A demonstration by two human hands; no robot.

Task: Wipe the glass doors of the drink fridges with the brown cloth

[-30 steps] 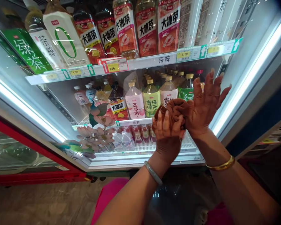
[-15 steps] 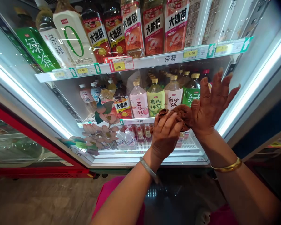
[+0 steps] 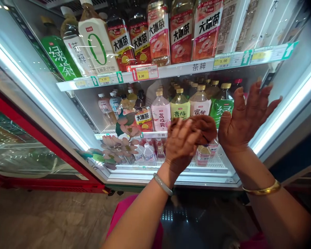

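A bunched brown cloth (image 3: 203,129) is pressed against the glass door of a lit drinks fridge. My left hand (image 3: 182,140), with a pale bangle at its wrist, lies over the cloth and holds it; part of the cloth sticks out to the right. Close to the cloth's right side, my right hand (image 3: 245,119) is raised with fingers spread and nothing in it. It appears to rest against the glass. A gold bangle circles that wrist. Behind the glass, near my hands, stand a green tea bottle (image 3: 221,107) and a pink-labelled bottle (image 3: 161,112).
An upper shelf edge (image 3: 176,72) with price tags carries large tea bottles. Flower decals (image 3: 119,145) cover the lower left of the glass. A red-framed cooler (image 3: 54,138) stands to the left. Below is the brown floor (image 3: 54,218).
The view has shifted, so the fridge sits further right in the picture. My left hand has slid a little left over the glass relative to the bottles, with the cloth; my right hand stays spread.
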